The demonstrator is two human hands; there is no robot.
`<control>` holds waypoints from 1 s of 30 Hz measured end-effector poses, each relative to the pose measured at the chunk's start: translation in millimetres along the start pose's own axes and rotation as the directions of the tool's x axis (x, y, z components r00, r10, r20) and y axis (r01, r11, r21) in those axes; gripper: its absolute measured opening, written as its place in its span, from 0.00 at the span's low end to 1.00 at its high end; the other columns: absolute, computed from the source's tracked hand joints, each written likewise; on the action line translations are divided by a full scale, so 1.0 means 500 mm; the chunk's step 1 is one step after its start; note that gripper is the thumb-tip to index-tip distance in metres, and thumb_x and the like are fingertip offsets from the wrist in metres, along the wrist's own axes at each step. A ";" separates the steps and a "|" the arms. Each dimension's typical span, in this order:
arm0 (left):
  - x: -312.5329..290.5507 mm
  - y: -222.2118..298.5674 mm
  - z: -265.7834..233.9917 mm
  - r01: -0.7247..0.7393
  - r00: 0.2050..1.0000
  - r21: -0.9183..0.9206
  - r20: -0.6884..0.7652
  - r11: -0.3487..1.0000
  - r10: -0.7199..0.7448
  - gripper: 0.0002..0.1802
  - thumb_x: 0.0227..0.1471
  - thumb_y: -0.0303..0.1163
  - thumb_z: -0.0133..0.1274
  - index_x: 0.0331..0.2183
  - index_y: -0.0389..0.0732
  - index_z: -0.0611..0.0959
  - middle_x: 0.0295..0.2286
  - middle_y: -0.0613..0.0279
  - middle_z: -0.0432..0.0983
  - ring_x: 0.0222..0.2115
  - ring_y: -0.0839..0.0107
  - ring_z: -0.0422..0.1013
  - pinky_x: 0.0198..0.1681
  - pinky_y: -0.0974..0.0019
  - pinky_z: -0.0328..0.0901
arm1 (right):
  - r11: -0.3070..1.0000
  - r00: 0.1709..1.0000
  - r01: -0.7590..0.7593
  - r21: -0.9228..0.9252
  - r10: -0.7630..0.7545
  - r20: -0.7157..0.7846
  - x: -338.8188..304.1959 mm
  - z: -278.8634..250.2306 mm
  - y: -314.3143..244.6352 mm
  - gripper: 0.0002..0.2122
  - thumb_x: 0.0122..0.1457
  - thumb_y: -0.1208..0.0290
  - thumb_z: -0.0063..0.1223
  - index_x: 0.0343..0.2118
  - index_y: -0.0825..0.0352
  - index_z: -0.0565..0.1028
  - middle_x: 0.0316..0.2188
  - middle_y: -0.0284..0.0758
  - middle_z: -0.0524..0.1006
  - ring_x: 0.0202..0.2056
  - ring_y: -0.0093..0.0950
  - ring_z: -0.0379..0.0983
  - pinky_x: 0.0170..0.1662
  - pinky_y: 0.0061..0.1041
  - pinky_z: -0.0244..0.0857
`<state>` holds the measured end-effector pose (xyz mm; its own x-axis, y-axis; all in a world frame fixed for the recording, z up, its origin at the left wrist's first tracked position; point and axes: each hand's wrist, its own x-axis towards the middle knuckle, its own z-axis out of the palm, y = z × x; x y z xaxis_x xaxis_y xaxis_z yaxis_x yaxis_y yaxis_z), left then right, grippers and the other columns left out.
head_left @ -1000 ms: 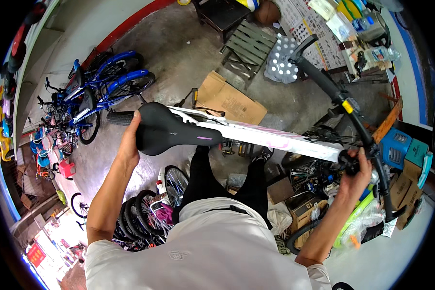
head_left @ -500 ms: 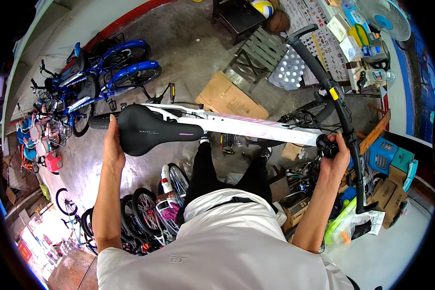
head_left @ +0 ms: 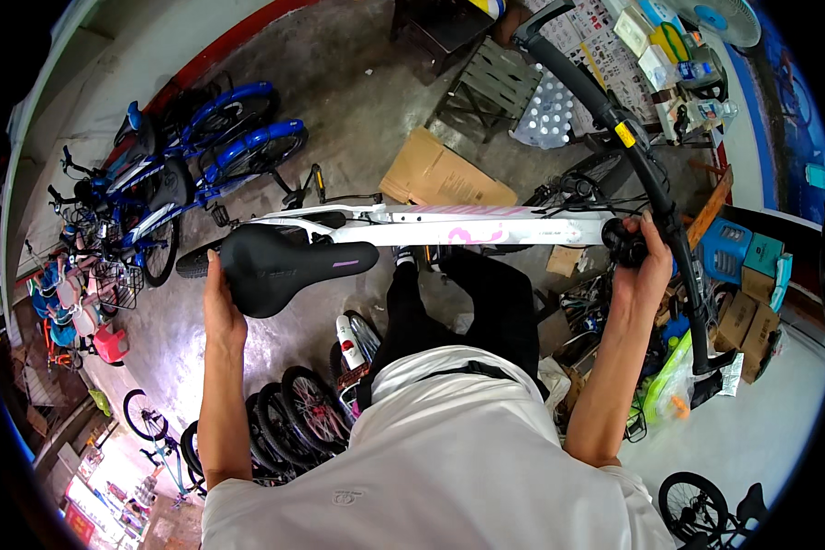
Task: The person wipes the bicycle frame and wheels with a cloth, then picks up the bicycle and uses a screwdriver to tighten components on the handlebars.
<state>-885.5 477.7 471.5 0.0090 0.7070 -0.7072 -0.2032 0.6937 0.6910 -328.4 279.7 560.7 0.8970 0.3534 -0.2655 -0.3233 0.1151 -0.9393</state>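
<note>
Nearest, the left hand (head_left: 218, 307) is clenched around the rear of the black saddle (head_left: 284, 266), while the right hand (head_left: 644, 266) grips the black stem (head_left: 621, 244) where the long black handlebar (head_left: 634, 156) meets the white bicycle frame (head_left: 449, 225). The frame is held up level across the person's front, above the concrete floor (head_left: 339, 119). Further off lie a flattened cardboard box (head_left: 445, 174) and parked blue bicycles (head_left: 183, 156)
</note>
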 end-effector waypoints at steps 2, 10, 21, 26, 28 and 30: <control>0.000 0.002 -0.001 -0.012 1.000 0.010 -0.023 1.000 0.012 0.34 0.65 0.59 0.52 0.56 0.39 0.79 0.55 0.60 0.77 0.56 0.67 0.71 0.64 0.63 0.60 | 1.000 1.000 0.008 0.008 -0.008 0.006 -0.001 -0.005 0.007 0.08 0.62 0.83 0.58 0.43 0.72 0.78 0.34 0.34 0.79 0.34 0.26 0.76 0.43 0.28 0.72; -0.005 -0.007 -0.009 -0.040 0.999 -0.017 0.001 0.999 0.040 0.34 0.64 0.59 0.54 0.55 0.39 0.81 0.52 0.58 0.79 0.54 0.66 0.72 0.63 0.62 0.62 | 0.984 0.995 -0.065 0.169 0.076 -0.064 0.029 -0.042 0.042 0.06 0.65 0.80 0.55 0.43 0.75 0.78 0.32 0.38 0.79 0.35 0.29 0.76 0.45 0.29 0.73; -0.004 -0.048 0.024 0.006 0.998 -0.029 0.066 1.000 -0.004 0.38 0.61 0.63 0.54 0.54 0.36 0.81 0.52 0.57 0.80 0.54 0.62 0.73 0.64 0.61 0.61 | 0.943 0.977 -0.041 0.331 0.107 -0.185 0.060 -0.035 0.052 0.04 0.61 0.80 0.59 0.37 0.65 0.80 0.29 0.32 0.79 0.29 0.26 0.77 0.37 0.27 0.74; 0.027 -0.068 0.052 0.021 0.998 -0.017 0.054 1.000 -0.020 0.41 0.59 0.65 0.54 0.54 0.37 0.81 0.52 0.56 0.80 0.55 0.62 0.73 0.65 0.60 0.60 | 0.911 0.951 -0.001 0.412 0.128 -0.282 0.118 0.006 0.094 0.03 0.64 0.76 0.56 0.33 0.64 0.76 0.28 0.31 0.76 0.29 0.25 0.74 0.37 0.27 0.73; 0.054 -0.086 0.063 0.043 0.999 -0.008 0.028 0.999 -0.043 0.41 0.59 0.66 0.53 0.55 0.37 0.81 0.54 0.56 0.79 0.56 0.62 0.72 0.66 0.59 0.59 | 0.908 0.915 0.033 0.417 0.141 -0.378 0.128 0.036 0.108 0.04 0.65 0.75 0.55 0.32 0.65 0.75 0.27 0.32 0.75 0.29 0.26 0.74 0.37 0.29 0.74; 0.085 -0.116 0.072 0.066 0.997 0.039 -0.053 0.997 -0.064 0.42 0.59 0.66 0.53 0.56 0.37 0.80 0.55 0.56 0.77 0.58 0.61 0.70 0.66 0.58 0.58 | 0.892 0.909 0.050 0.450 0.146 -0.390 0.176 0.016 0.159 0.04 0.64 0.76 0.55 0.32 0.66 0.74 0.27 0.32 0.74 0.29 0.27 0.74 0.37 0.30 0.74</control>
<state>-837.9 472.8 406.8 -0.0300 0.6527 -0.7570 -0.1643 0.7438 0.6479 -277.8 327.4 464.5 0.8861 -0.0239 -0.4629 -0.3790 0.5378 -0.7531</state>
